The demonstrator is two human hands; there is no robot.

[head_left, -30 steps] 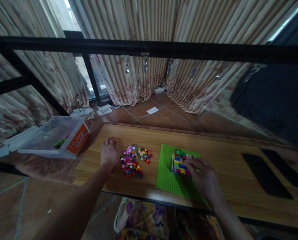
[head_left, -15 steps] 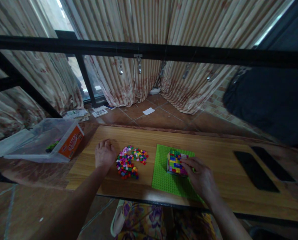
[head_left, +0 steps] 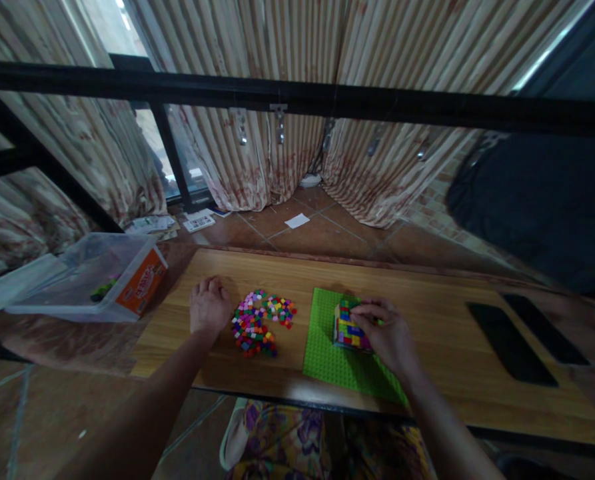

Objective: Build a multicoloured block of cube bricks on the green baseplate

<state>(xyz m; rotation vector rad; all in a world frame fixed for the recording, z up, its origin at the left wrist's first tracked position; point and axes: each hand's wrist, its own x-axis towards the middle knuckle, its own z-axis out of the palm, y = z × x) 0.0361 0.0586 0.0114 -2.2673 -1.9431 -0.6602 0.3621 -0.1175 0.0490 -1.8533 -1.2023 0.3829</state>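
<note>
The right hand [head_left: 390, 333] bends over a blocky, multicoloured brick model [head_left: 348, 330] on the studded green baseplate [head_left: 327, 357], thumb and fingertips nearly closed at its top; whether they pinch a brick is unclear. The left hand [head_left: 210, 307], loosely curled, rests on the wood-grained bench [head_left: 287, 270] beside small loose bricks [head_left: 252, 323].

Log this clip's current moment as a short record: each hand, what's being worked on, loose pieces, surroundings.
left hand: resting on the wooden table, beside the loose bricks
right hand: fingers at the top of the brick block
block support: green baseplate
left of table: clear plastic bin
right side: two dark slabs
</note>
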